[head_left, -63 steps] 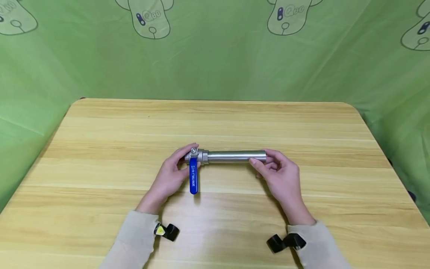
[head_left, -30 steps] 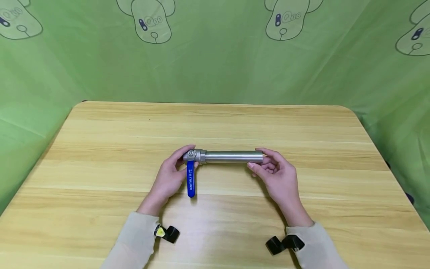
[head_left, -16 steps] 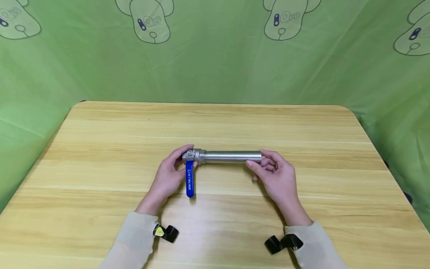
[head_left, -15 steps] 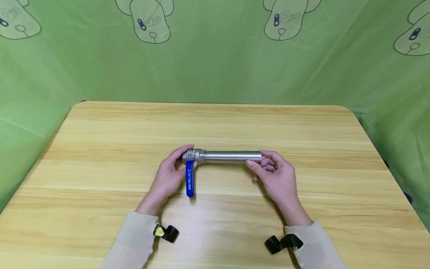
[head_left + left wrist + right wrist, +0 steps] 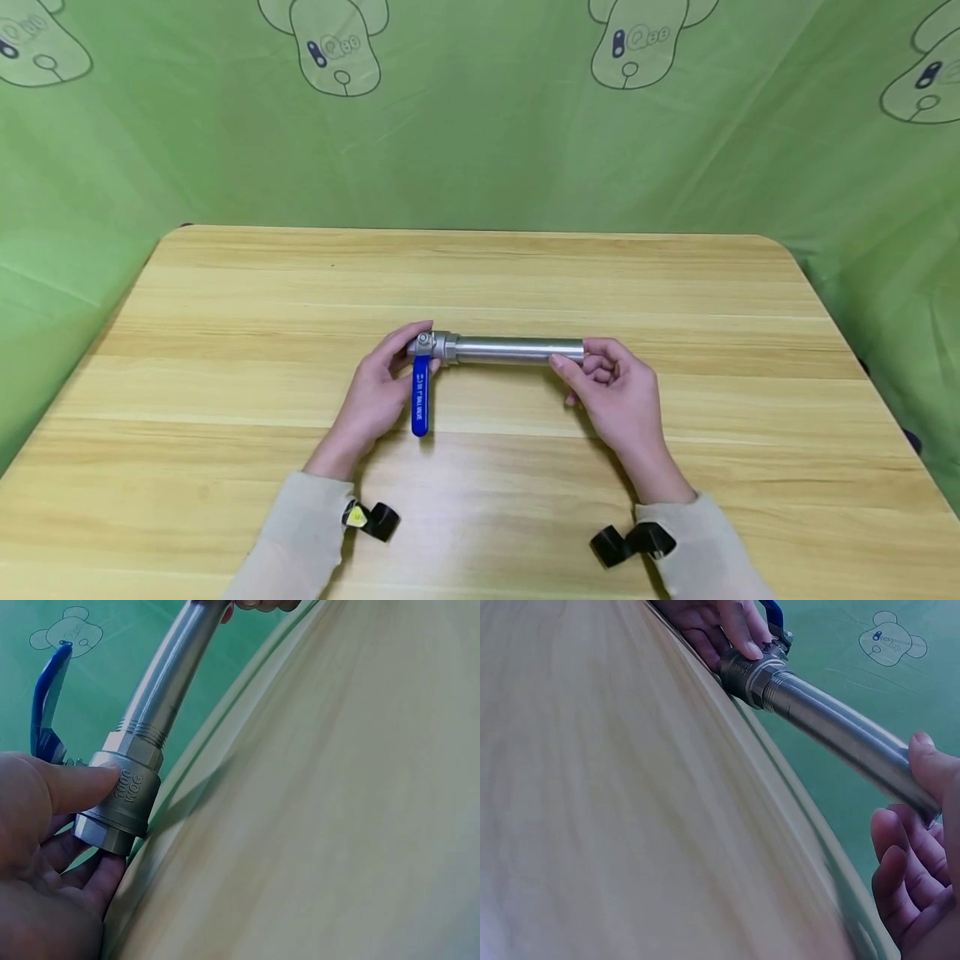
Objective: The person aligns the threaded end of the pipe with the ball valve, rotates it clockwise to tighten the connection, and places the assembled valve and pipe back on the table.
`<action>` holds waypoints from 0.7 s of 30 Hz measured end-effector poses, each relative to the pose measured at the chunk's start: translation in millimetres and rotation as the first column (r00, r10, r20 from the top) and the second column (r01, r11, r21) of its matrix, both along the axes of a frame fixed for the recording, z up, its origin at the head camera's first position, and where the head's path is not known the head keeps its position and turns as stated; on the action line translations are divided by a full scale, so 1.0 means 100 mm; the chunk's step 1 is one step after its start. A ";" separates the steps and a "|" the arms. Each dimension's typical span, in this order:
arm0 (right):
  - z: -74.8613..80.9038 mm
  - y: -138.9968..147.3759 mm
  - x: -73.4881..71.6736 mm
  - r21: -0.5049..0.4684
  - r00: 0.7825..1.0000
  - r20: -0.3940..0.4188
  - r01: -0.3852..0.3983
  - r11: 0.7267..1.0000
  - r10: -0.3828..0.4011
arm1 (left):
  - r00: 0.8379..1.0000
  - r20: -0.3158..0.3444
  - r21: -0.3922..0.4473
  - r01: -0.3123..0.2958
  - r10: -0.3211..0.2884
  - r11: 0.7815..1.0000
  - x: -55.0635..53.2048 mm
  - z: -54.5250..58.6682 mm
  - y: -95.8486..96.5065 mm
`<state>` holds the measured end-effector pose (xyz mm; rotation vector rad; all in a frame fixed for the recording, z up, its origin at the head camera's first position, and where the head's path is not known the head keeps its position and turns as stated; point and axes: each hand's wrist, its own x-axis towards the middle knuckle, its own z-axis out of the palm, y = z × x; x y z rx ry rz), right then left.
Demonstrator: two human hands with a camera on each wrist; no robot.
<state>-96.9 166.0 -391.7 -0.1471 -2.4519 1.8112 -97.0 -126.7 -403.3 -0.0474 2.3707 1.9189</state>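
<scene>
A steel ball valve [image 5: 124,791] with a blue lever handle [image 5: 421,396] is joined to a straight steel pipe [image 5: 517,350], a few threads showing at the joint in the left wrist view. My left hand [image 5: 378,396] grips the valve body, thumb on the near side and fingers behind it. At the pipe's other end, my right hand [image 5: 626,396] pinches it between thumb and fingers. Valve and pipe lie level across the view, above the table, and the lever points toward me.
The wood-grain table [image 5: 225,333] spreads beneath both hands. Behind and beside it hangs a green curtain [image 5: 480,125] printed with bear heads. Black wrist mounts [image 5: 633,543] stick out inward from both sleeves.
Compared with two seconds ago, the valve and pipe sit slightly further left in view, along with the right hand. The lever has tilted very slightly. Both hands keep their hold.
</scene>
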 end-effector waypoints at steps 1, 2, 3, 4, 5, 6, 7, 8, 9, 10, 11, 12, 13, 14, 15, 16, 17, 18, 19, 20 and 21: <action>0.00 0.00 0.00 -0.014 1.000 -0.004 -0.003 1.000 0.003 | 1.000 0.006 -0.001 -0.001 0.001 1.000 0.00 0.00 0.00; 0.00 -0.01 0.01 -0.030 1.000 -0.009 -0.007 1.000 0.007 | 1.000 0.009 -0.001 0.000 0.000 1.000 0.00 0.00 -0.01; 0.01 -0.01 0.01 -0.047 1.000 -0.015 -0.010 0.999 0.009 | 1.000 0.010 -0.001 0.000 0.000 1.000 0.00 0.00 -0.01; 0.01 -0.01 0.01 -0.061 1.000 -0.024 -0.014 0.998 0.013 | 1.000 0.013 -0.001 -0.001 0.001 1.000 0.00 0.00 -0.01; 0.01 -0.01 0.01 -0.073 0.999 -0.034 -0.019 0.997 0.016 | 1.000 0.017 0.003 -0.001 0.000 1.000 0.00 0.00 -0.01; 0.01 -0.01 0.02 -0.083 0.999 -0.044 -0.022 0.996 0.018 | 1.000 0.019 0.006 0.000 0.000 1.000 0.00 0.00 -0.01; 0.00 -0.01 0.02 -0.091 0.998 -0.054 -0.023 0.996 0.018 | 1.000 0.020 0.011 0.002 -0.002 1.000 0.00 0.01 -0.01; 0.00 -0.01 0.02 -0.093 0.998 -0.062 -0.023 0.995 0.017 | 1.000 0.022 0.014 0.003 -0.003 1.000 0.00 0.01 -0.02; 0.00 -0.01 0.02 -0.089 0.997 -0.071 -0.020 0.996 0.014 | 1.000 0.024 0.017 0.004 -0.004 1.000 0.00 0.01 -0.02; 0.00 -0.01 0.02 -0.086 0.997 -0.079 -0.017 0.996 0.010 | 1.000 0.026 0.019 0.004 -0.005 1.000 0.00 0.01 -0.02; 0.00 -0.01 0.02 -0.086 0.996 -0.084 -0.014 0.996 0.007 | 1.000 0.027 0.023 0.006 -0.006 1.000 0.00 0.00 -0.02; 0.01 -0.02 0.02 -0.091 0.996 -0.090 -0.011 0.996 0.003 | 1.000 0.026 0.024 0.006 -0.007 1.000 0.00 0.00 -0.02; 0.01 -0.02 0.02 -0.097 0.996 -0.094 -0.008 0.995 -0.001 | 1.000 0.024 0.025 0.007 -0.008 1.000 0.00 0.00 -0.02; 0.01 -0.03 0.02 -0.103 0.995 -0.101 -0.005 0.995 -0.005 | 1.000 0.022 0.026 0.008 -0.008 1.000 0.00 0.00 -0.02; 0.02 -0.03 0.02 -0.109 0.994 -0.107 -0.004 0.994 -0.008 | 1.000 0.020 0.026 0.008 -0.008 1.000 -0.01 0.00 -0.02; 0.02 -0.04 0.02 -0.114 0.994 -0.113 -0.005 0.993 -0.008 | 1.000 0.019 0.027 0.007 -0.008 1.000 -0.01 0.00 -0.02; 0.02 -0.04 0.02 -0.116 0.992 -0.123 -0.013 0.993 -0.002 | 1.000 0.019 0.027 0.007 -0.007 1.000 0.00 0.00 -0.02; 0.01 -0.04 0.01 -0.119 0.991 -0.133 -0.022 0.993 0.006 | 1.000 0.020 0.026 0.006 -0.007 1.000 0.00 0.00 -0.02; 0.01 -0.04 0.01 -0.115 0.989 -0.144 -0.032 0.993 0.015 | 1.000 0.021 0.026 0.006 -0.007 1.000 0.00 0.00 -0.02; 0.00 -0.04 0.01 -0.108 0.988 -0.154 -0.042 0.993 0.025 | 1.000 0.022 0.027 0.006 -0.006 1.000 0.00 0.00 -0.02; 0.00 -0.04 0.01 -0.101 0.986 -0.162 -0.053 0.993 0.036 | 1.000 0.023 0.027 0.005 -0.006 1.000 0.00 0.00 -0.02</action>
